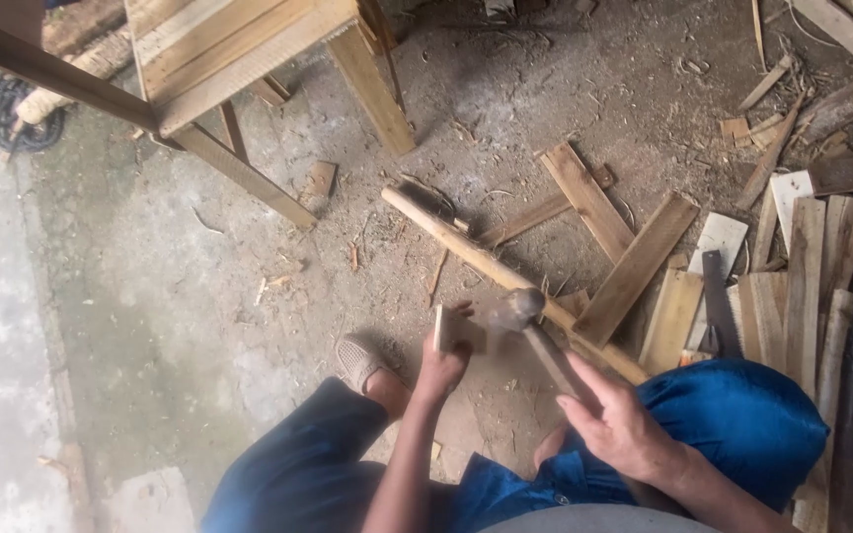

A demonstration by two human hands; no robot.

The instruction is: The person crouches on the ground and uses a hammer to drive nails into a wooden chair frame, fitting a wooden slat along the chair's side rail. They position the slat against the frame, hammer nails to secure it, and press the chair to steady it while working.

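The right hand [622, 426] is closed around the wooden handle of a hammer [537, 331], whose blurred metal head sits up and to the left of the knuckles, just beside the small wood block [449, 329]. The left hand [441, 370] grips that block from below, fingers wrapped on its lower part, holding it upright on the dirt floor [180, 296]. Just left of the left hand a foot in a woven shoe [357, 360] rests on the ground. Beyond the hammer head a long round pole [466, 252] lies slanting across the floor, passing close behind both hands. Past the right hand and out to its right, flat planks [634, 265] and a pile of board offcuts [812, 266] are scattered. Farthest off, above and left of the left hand, stands a wooden bench frame [249, 49].
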